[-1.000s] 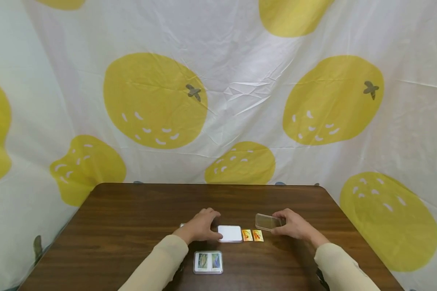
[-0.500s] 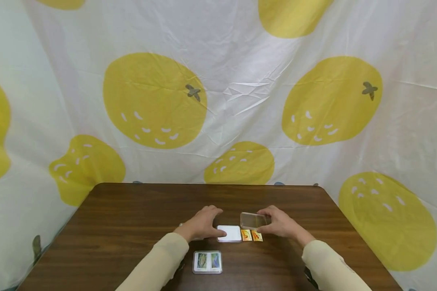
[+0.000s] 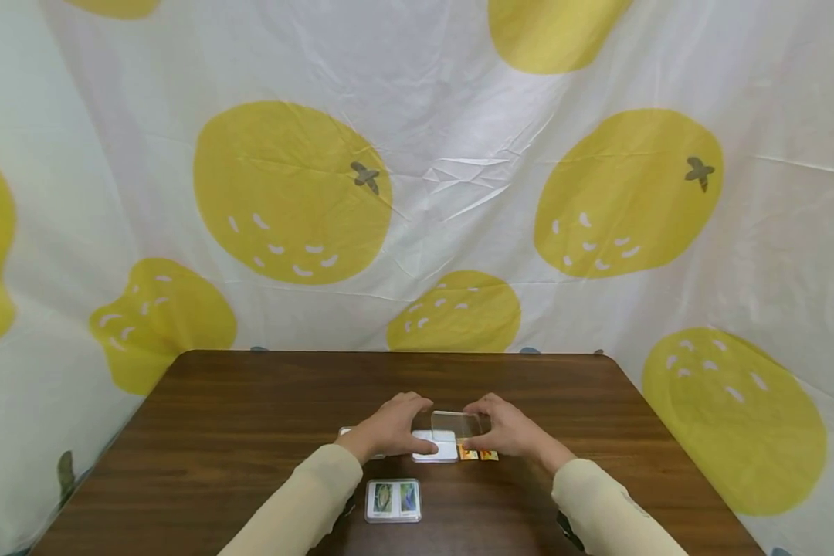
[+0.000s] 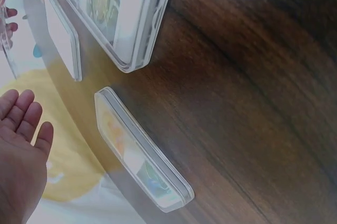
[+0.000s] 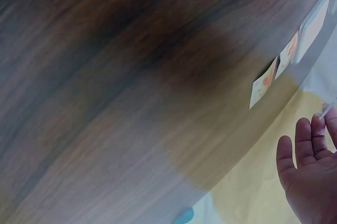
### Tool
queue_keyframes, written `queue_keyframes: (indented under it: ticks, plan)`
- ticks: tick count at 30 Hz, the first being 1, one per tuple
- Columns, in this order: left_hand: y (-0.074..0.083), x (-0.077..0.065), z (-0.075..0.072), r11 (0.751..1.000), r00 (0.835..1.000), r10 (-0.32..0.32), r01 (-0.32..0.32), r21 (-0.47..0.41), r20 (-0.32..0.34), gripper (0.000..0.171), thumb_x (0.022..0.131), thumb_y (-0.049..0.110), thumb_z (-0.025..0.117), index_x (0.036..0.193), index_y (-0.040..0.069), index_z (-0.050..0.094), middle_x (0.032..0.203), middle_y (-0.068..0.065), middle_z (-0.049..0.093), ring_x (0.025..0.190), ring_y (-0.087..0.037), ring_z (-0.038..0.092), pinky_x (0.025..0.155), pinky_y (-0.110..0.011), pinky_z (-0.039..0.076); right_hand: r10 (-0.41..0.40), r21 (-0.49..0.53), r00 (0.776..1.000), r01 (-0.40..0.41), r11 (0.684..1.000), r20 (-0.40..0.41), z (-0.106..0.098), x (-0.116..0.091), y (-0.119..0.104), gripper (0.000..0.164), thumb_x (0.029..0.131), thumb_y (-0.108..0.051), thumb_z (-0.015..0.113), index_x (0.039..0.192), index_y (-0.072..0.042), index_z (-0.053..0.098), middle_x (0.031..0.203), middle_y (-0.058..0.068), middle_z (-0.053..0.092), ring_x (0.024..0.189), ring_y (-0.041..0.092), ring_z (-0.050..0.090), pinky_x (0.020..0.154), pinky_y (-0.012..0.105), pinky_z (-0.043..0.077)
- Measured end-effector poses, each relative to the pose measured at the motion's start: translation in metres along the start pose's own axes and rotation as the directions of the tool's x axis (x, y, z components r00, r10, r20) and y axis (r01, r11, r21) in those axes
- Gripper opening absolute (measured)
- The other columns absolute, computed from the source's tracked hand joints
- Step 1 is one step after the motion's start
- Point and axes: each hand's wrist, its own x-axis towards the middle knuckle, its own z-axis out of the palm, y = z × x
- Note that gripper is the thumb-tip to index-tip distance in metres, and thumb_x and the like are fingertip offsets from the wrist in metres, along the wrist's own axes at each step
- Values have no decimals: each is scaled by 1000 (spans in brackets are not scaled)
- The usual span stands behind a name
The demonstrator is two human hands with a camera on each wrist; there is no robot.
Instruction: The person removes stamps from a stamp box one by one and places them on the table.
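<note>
My right hand pinches a clear rectangular plastic lid by its right side. The lid hovers tilted over a flat white case base that lies on the table. To the left of the base, my left hand holds nothing; its fingers are relaxed and spread, with the thumb overlapping the base in the head view. In the left wrist view its palm and loosely extended fingers show. Two small orange-and-yellow picture cards lie side by side just right of the base, partly covered by my right hand in the head view.
A clear case with two pictures lies nearer, in front of the left hand. Another picture case sits left of the base, mostly hidden by my left wrist in the head view. A fruit-print cloth hangs behind the brown table.
My right hand has carried the clear lid leftward, from right of the cards to over the white base. The left hand has shifted only slightly to the right.
</note>
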Motion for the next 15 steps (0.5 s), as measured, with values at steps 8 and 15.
queue_keyframes:
  ticks: [8,15]
  plan:
    - [1,0,0,999,1000,0,0,32,6,71,79,41,80,133,2,57,126,-9,58,120,-27,51,103,-45,38,-57,-45,998,57,997,-5,8,7,-7,53,78,-33,84,119,-6,67,107,3,56,94,21,55,83,42,47]
    - [1,-3,-2,999,1000,-17,16,30,9,63,80,38,80,129,4,60,122,-7,59,115,-25,51,100,-47,37,-61,-51,998,61,997,6,10,9,-13,53,77,-34,84,119,-6,67,107,3,56,93,20,55,82,41,48]
